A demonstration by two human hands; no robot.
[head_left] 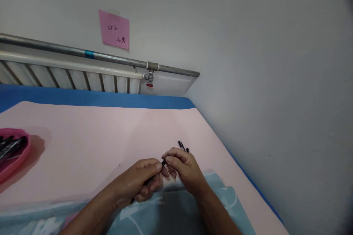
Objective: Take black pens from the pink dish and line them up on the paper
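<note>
Over the near edge of the pink table [91,143], the left hand [143,178] curls its fingers round a slim black pen [163,163]; the right hand [185,169] pinches its far end. Likely light, stiff, slightly slick; mid-barrel suits holding.

From the near side, the bare left forearm [95,205] slants far and right, the bare right forearm [216,211] far and left. The left hand [140,180] curls its fingers [156,183] beneath its thumb [152,170]; the right hand [186,167], just beside it, pinches with thumb [174,162] and forefinger [176,151].
</note>
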